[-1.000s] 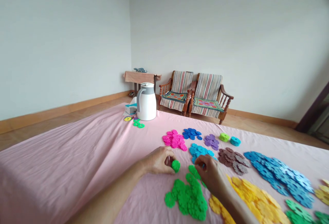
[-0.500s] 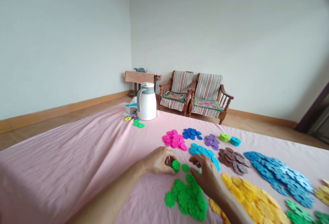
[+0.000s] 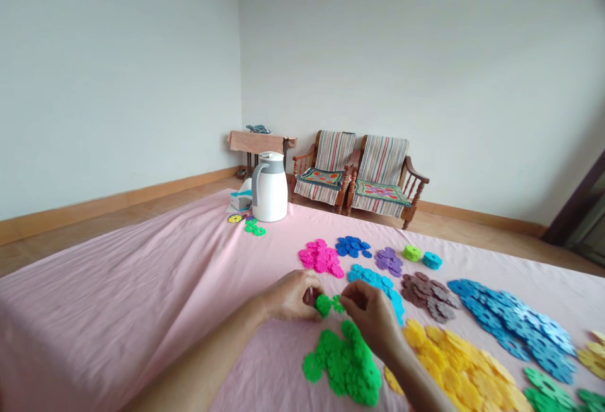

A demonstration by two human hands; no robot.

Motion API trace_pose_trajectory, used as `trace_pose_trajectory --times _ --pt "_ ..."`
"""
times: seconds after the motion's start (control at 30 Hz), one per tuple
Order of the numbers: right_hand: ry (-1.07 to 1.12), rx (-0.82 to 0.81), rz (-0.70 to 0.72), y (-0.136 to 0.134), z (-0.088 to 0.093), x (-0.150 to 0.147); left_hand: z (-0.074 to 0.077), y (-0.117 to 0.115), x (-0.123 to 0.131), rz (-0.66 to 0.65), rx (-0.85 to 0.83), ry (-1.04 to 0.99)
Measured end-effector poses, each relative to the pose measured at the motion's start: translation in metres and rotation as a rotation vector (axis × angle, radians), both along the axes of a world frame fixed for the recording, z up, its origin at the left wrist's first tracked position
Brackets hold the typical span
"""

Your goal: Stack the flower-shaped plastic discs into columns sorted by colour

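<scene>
Right hand (image 3: pixel 377 319) has moved leftward, curled and pinching a green disc (image 3: pixel 337 303).

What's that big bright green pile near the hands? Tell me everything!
The green pile is a loose heap of flat, round-looking pieces with notched edges. They're bright green and look like plastic. They lie overlapping on the pink cloth, left of the yellow pile. I can't tell whether the right hand touches it.
</scene>
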State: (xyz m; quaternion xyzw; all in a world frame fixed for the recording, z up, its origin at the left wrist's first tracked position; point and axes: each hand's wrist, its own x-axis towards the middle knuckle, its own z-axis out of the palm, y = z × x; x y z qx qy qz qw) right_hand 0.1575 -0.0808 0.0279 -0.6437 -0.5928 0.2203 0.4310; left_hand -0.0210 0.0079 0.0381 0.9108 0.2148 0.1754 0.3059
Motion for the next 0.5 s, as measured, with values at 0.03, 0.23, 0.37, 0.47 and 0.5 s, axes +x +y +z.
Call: trace_pose_trajectory --times 0.03,0.23,0.37,0.47,0.5 --pt "0.078 0.001 0.012 0.001 -0.001 -0.002 0.0 0.0 0.0 -0.003 0.001 0.001" --pt "0.299 -0.012 0.043 0.006 -0.012 -0.012 0.003 -0.002 0.0 0.004 0.038 0.0" --pt "0.314 0.006 0.037 0.007 -0.014 -0.017 0.004 -0.002 0.0 0.012 0.034 -0.007" --pt "0.236 0.022 -0.008 0.006 -0.008 -0.013 0.003 -0.002 0.0 0.005 0.011 -0.003" --pt "0.164 0.02 -0.025 0.004 -0.005 -0.01 0.003 -0.002 0.0 0.006 0.006 -0.001"
